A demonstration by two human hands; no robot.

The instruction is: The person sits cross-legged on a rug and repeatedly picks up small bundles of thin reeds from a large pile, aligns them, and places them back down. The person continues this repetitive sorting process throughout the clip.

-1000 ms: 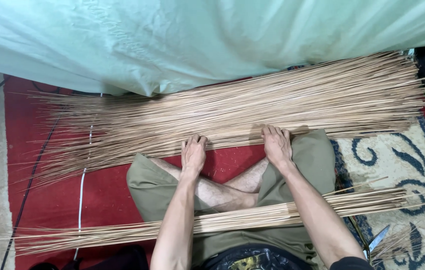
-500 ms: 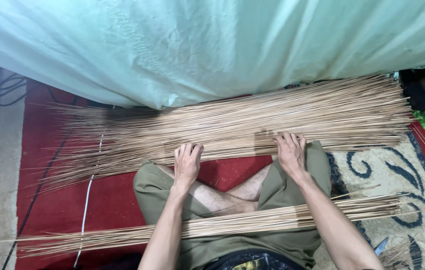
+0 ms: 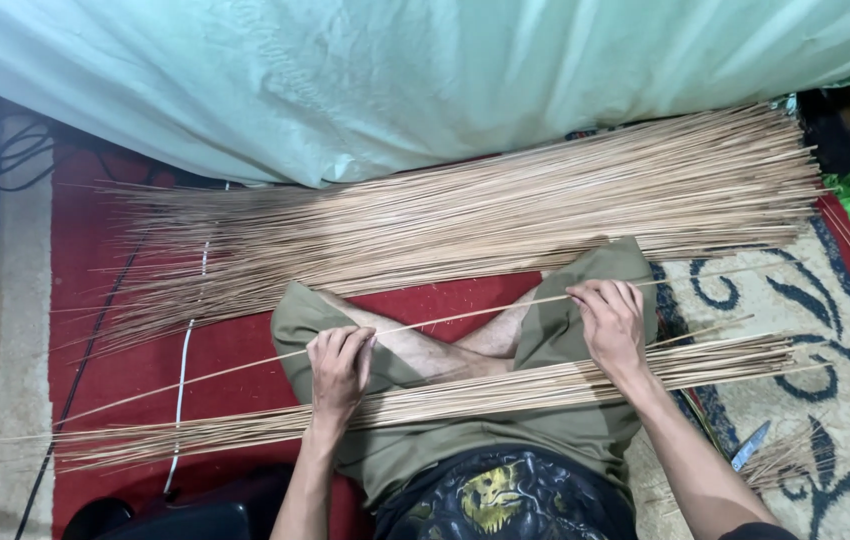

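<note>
A person sits cross-legged on a red carpet (image 3: 125,300). The left hand (image 3: 340,365) and right hand (image 3: 610,320) each pinch 1 thin, pale, long bamboo stick (image 3: 465,316), held across the knees. It lies between the wide heap of pale sticks (image 3: 465,215) ahead and the smaller bundle of sticks (image 3: 465,395) across the lap.

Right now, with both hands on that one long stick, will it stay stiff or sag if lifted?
The stick looks very thin for its length, so it would probably bow between the left hand and right hand. Probably very light. Round and smooth-looking, it may roll across the lap.
</note>
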